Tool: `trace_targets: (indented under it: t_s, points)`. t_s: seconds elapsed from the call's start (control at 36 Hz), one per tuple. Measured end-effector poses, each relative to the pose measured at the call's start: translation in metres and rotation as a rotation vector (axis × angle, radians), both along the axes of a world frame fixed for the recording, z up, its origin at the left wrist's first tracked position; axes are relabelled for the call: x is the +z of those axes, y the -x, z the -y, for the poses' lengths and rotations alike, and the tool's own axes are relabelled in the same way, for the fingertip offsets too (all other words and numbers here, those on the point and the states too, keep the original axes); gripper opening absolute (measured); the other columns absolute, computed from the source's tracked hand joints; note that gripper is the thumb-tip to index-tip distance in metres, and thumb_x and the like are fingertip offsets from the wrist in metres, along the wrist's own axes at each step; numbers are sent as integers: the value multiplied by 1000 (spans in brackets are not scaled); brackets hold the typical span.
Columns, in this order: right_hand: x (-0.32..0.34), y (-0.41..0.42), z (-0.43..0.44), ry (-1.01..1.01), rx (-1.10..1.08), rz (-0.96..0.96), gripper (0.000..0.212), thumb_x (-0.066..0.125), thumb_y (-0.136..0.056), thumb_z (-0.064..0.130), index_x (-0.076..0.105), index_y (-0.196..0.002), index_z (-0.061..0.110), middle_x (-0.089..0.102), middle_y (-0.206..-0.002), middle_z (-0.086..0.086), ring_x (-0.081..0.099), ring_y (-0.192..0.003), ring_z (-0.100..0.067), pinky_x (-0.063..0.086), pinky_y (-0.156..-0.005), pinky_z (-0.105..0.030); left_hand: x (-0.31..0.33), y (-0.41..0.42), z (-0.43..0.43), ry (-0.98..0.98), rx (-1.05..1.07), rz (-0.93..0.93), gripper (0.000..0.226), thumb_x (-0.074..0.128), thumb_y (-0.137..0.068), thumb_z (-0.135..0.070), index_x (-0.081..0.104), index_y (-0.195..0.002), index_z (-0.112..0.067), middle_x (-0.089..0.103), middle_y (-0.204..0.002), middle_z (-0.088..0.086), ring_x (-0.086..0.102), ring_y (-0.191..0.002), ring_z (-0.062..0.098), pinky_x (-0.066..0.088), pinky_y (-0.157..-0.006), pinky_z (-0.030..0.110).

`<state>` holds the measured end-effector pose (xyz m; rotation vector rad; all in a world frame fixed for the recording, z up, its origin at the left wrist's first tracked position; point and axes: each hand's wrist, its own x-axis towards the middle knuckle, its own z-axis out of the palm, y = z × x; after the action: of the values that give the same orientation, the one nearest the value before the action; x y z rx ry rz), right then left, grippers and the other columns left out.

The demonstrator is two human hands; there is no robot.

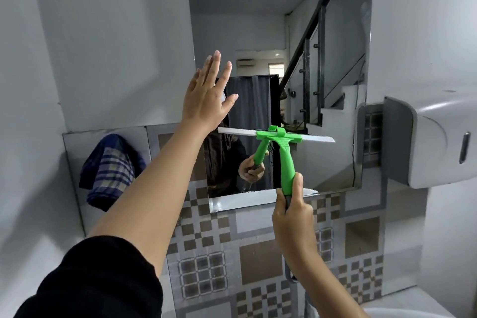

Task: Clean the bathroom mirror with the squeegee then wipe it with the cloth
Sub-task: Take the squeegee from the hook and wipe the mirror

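Observation:
A tall mirror hangs on the wall straight ahead. My right hand grips the lower handle of a green squeegee, whose grey blade lies roughly level across the lower part of the glass. My left hand is raised flat with fingers spread at the mirror's left edge, holding nothing. A blue and cream checked cloth hangs bunched on the wall ledge to the left, away from both hands.
A white paper dispenser juts out from the wall on the right, close to the mirror's lower right corner. Patterned grey and brown tiles cover the wall below the mirror. The rim of a white basin shows at the bottom right.

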<state>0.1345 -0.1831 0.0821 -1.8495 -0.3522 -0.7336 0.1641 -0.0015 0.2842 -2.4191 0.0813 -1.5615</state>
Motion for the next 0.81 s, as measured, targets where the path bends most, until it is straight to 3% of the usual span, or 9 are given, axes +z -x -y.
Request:
trace_targets:
  t_s: [0.14, 0.28, 0.36, 0.47, 0.58, 0.64, 0.75, 0.81]
  points:
    - [-7, 4, -5, 78, 0, 13, 60, 43, -96, 27, 15, -147, 13, 50, -57, 0, 48, -46, -16, 34, -41, -25, -6, 0, -2, 5, -4, -6, 65, 43, -95, -40, 13, -148, -17, 2, -157, 9, 3, -144, 24, 8, -115, 38]
    - [-17, 12, -4, 254, 11, 38, 63, 40, -97, 28, 3, -147, 17, 52, -69, 3, 44, -51, -7, 36, -45, -19, -13, 0, -3, 22, -13, -18, 66, 45, -94, -38, 14, -148, -17, 2, -157, 9, 3, -144, 25, 7, -115, 38]
    - [-19, 14, 4, 353, 39, 71, 64, 43, -96, 24, 5, -146, 16, 57, -72, 1, 43, -46, -6, 30, -42, -14, -21, 2, -2, 42, -22, -24, 67, 46, -94, -37, 13, -148, -16, 3, -157, 10, 4, -144, 25, 8, -116, 39]
    - [-18, -1, 27, 526, -4, 127, 65, 57, -89, 17, 23, -145, 10, 61, -61, -5, 46, -36, -14, 34, -32, -22, -35, 1, -2, 73, -30, -24, 66, 47, -94, -35, 14, -148, -15, 5, -157, 12, 5, -144, 26, 9, -116, 39]
    - [-8, -16, 62, 717, -45, 232, 62, 45, -95, 24, 8, -145, 19, 60, -65, -7, 52, -39, -16, 46, -35, -27, -46, 0, 5, 120, -47, -11, 65, 49, -93, -31, 18, -147, -13, 7, -156, 14, 8, -143, 29, 13, -116, 42]
    - [0, -24, 80, 786, -72, 286, 62, 47, -94, 23, 14, -146, 18, 62, -70, -10, 54, -41, -20, 49, -37, -33, -50, -1, 9, 142, -43, -2, 66, 50, -93, -31, 17, -147, -13, 7, -156, 15, 9, -143, 30, 15, -116, 43]
    - [12, -40, 110, 924, -134, 322, 67, 69, -78, 14, 39, -138, 10, 58, -55, -7, 39, -29, -13, 30, -24, -21, -56, -5, 16, 185, -44, 10, 68, 50, -93, -31, 13, -147, -13, 4, -156, 14, 5, -144, 30, 9, -116, 42]
    - [14, -47, 124, 954, -165, 365, 69, 77, -69, 11, 47, -132, 8, 55, -50, -5, 32, -27, -11, 16, -26, -15, -57, -8, 17, 191, -47, 22, 68, 49, -93, -33, 11, -147, -14, 3, -156, 14, 3, -144, 29, 6, -115, 41]
